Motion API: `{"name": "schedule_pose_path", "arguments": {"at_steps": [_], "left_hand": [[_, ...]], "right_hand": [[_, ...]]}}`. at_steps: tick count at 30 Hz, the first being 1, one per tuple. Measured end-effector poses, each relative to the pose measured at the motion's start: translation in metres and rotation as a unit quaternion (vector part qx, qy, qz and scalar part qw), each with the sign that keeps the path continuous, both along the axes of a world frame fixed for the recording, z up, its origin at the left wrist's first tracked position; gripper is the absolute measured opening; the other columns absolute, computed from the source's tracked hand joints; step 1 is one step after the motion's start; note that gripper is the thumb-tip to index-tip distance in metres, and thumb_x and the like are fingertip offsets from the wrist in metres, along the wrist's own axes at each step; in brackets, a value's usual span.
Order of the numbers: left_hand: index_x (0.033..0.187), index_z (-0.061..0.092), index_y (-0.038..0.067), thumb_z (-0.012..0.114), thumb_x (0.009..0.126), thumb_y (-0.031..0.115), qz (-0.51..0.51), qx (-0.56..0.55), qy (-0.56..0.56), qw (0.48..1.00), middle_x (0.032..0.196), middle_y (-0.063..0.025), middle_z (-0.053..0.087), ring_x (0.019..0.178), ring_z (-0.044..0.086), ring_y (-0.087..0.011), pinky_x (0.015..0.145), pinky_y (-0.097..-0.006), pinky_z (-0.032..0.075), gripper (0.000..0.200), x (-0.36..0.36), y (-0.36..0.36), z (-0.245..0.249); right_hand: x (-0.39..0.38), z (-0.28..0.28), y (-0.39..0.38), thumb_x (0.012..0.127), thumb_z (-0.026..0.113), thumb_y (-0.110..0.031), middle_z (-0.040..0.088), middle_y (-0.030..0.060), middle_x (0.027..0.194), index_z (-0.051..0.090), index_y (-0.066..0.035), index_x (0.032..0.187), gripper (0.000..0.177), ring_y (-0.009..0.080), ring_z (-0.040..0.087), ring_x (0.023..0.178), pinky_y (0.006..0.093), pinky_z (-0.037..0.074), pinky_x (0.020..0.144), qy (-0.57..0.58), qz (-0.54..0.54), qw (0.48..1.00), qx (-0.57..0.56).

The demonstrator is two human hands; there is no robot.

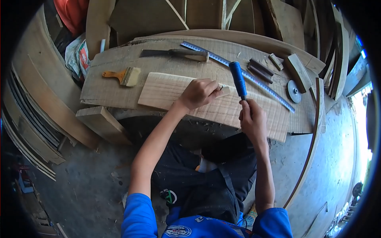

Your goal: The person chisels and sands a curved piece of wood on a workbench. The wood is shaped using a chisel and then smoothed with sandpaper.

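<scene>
My left hand (200,93) rests over the pale board (158,92), fingers closed in a pinch on a small wood block (225,91). A tiny metal piece, perhaps a nail or screw, shows by the fingertips. My right hand (253,118) is closed around the dark shaft of a blue-handled tool (238,79), its handle pointing up and away above the board; the tool's other end is hidden in the hand. Just beyond the board lie a metal ruler (274,94) and a chisel-like tool with a dark flat blade and wooden handle (186,53).
The rough plank bench (95,89) also holds a paintbrush (127,77), a grey metal disc (294,91), dark rounded pieces (260,70) and a wood block (298,72). Curved wood strips (315,146) lean at right; boards stack at left. A beam end (101,119) juts out front left.
</scene>
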State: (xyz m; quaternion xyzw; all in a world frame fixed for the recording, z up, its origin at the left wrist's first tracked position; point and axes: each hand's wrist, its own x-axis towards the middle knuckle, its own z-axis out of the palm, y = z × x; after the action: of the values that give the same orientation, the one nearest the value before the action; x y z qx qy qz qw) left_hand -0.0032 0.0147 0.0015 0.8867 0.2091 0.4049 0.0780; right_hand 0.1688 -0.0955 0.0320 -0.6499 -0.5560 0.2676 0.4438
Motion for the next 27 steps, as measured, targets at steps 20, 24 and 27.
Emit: {"name": "schedule_pose_path", "arguments": {"at_steps": [20,24,27], "left_hand": [[0.075,0.048,0.003,0.063,0.079,0.012,0.108,-0.139,-0.067,0.982,0.063,-0.0130,0.059,0.061,0.060,-0.0310,0.050,-0.0370,0.045,0.018,-0.006,0.024,0.004],[0.074,0.048,0.002,0.063,0.079,0.012,0.184,-0.155,-0.076,0.968,0.064,-0.0128,0.059,0.058,0.060,-0.0287,0.048,-0.0347,0.044,0.019,-0.018,-0.002,-0.002],[0.075,0.049,0.003,0.063,0.079,0.012,0.169,-0.109,-0.082,0.976,0.064,-0.0122,0.059,0.057,0.060,-0.0278,0.047,-0.0343,0.044,0.018,-0.021,-0.003,-0.005]], "right_hand": [[0.015,-0.028,0.069,0.058,0.080,-0.022,0.055,0.0149,0.068,0.051,0.000,0.082,0.044,0.0233,0.052,0.061,0.0338,0.042,0.056,-0.094,0.127,0.985,0.065],[0.012,-0.015,0.077,0.057,0.080,-0.021,0.058,0.0129,0.069,0.054,0.000,0.083,0.042,0.0223,0.054,0.061,0.0334,0.043,0.056,-0.101,0.188,0.977,0.015],[0.009,-0.026,0.080,0.061,0.078,-0.021,0.050,0.0057,0.062,0.058,-0.002,0.082,0.035,0.0136,0.045,0.055,0.0278,0.037,0.050,-0.068,0.196,0.976,0.065]]}}
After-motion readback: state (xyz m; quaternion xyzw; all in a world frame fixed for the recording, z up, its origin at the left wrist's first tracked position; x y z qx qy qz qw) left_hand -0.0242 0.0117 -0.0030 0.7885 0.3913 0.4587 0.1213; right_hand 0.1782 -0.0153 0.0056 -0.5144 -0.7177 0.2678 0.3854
